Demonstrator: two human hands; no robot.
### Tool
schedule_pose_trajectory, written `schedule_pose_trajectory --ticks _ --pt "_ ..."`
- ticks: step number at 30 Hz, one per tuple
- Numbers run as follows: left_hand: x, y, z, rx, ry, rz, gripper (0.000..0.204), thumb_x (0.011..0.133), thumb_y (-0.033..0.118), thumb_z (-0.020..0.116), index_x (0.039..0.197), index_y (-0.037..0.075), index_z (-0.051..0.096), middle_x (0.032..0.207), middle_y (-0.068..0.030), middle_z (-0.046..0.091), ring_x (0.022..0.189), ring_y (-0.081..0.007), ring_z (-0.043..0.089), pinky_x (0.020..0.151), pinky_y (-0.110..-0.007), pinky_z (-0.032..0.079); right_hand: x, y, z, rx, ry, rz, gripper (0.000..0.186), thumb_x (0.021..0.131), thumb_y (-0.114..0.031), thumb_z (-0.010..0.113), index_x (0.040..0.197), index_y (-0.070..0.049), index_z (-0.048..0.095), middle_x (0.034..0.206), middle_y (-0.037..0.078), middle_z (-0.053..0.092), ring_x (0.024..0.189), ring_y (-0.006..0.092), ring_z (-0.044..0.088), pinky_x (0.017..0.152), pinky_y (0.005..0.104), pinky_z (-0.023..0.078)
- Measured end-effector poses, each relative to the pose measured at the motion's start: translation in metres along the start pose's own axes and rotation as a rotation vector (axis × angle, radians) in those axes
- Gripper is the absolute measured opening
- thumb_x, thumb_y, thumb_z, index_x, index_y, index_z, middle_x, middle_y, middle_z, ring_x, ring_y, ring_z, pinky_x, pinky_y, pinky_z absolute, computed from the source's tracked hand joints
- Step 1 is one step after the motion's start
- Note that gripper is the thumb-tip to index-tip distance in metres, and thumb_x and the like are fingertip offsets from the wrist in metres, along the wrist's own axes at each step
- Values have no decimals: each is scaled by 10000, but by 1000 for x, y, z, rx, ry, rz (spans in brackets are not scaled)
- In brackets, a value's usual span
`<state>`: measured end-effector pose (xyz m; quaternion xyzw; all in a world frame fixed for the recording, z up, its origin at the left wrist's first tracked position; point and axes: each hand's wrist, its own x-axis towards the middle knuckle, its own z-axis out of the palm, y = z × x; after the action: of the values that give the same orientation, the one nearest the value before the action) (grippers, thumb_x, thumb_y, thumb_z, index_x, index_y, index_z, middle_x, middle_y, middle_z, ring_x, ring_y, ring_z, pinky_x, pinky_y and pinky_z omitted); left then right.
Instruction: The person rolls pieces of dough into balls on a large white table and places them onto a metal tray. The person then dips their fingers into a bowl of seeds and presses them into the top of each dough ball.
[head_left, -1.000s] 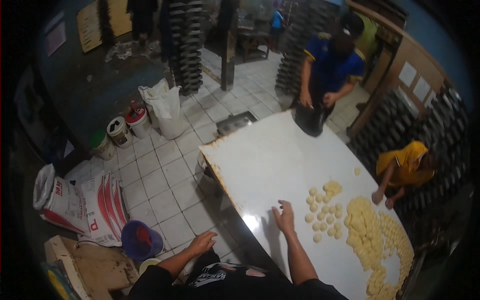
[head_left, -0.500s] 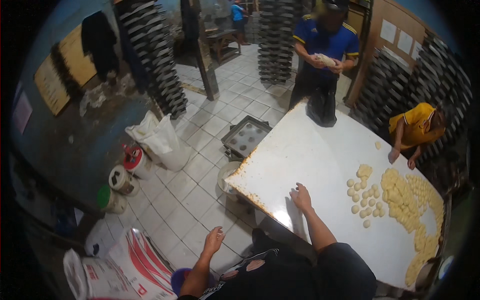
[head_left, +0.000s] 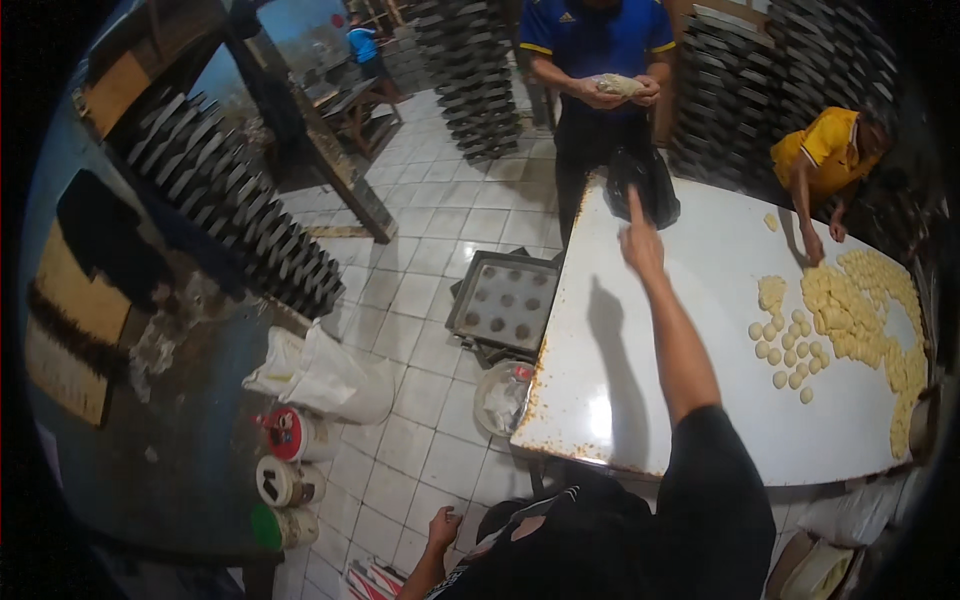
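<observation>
My right hand (head_left: pixel 642 245) is stretched out over the white table (head_left: pixel 690 300), its index finger extended at the black plastic bag (head_left: pixel 650 190) on the far edge. Whether the fingertip touches the bag I cannot tell. Nothing is held in that hand. My left hand (head_left: pixel 445 527) hangs low beside my body above the tiled floor, fingers loosely bent, with nothing visible in it. To the right on the table lie several round dough balls (head_left: pixel 790 350) and a large mass of pale dough pieces (head_left: pixel 850 310).
Across the table, a person in blue (head_left: pixel 600 40) holds a pale wrapped lump (head_left: pixel 618 86). Another person in yellow (head_left: pixel 825 150) reaches to the dough. A moulded baking tray (head_left: pixel 505 300), a tub (head_left: pixel 503 398), a white sack (head_left: pixel 335 375), lidded buckets (head_left: pixel 290 435) and stacked trays (head_left: pixel 465 75) stand around.
My right hand has moved forward across the table to the black bag, index finger now extended. My left hand sits lower in view. The view has turned; the person in yellow now reaches onto the dough.
</observation>
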<state>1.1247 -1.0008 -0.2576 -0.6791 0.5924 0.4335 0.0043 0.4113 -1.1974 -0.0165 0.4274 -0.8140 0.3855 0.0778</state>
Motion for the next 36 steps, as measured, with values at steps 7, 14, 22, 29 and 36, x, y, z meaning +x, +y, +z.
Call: schedule_pose_trajectory --ticks 7,14,22,29,36 --pt "164 -26 -77 -247 -57 98 447 909 234 732 1289 30 614 1060 -180 739 935 -271 716 825 -389 568 161 -69 -33 -255 -22 -33 398 936 -215 655 1332 -169 663 1124 212 727 1044 463 671 912 531 533" --pt "276 -15 -133 -290 -72 194 381 885 164 727 1222 12 636 967 -161 724 833 -236 687 759 -378 563 190 -117 -48 -524 109 -152 346 839 -171 749 1171 -117 669 1216 150 672 1142 377 631 920 487 544" --pt "282 75 -171 -213 125 310 376 883 147 700 1207 -33 635 901 -141 704 802 -206 672 733 -356 548 267 -75 -22 -693 348 -527 461 875 -88 618 1333 -104 564 1262 129 657 1231 329 574 1038 455 460" --pt "225 144 -135 -253 -1 307 509 991 373 650 1387 63 574 1118 -130 732 1015 -222 675 876 -350 551 334 12 34 -550 216 -553 530 856 -80 604 1380 -132 545 1320 78 622 1225 283 560 1037 437 420" --pt "232 380 -99 -95 52 588 419 985 285 685 1249 -35 632 1117 -197 727 1060 -254 693 918 -360 538 345 61 26 -517 94 -553 481 838 -163 713 1284 -65 561 1168 156 643 1069 338 637 925 471 489"
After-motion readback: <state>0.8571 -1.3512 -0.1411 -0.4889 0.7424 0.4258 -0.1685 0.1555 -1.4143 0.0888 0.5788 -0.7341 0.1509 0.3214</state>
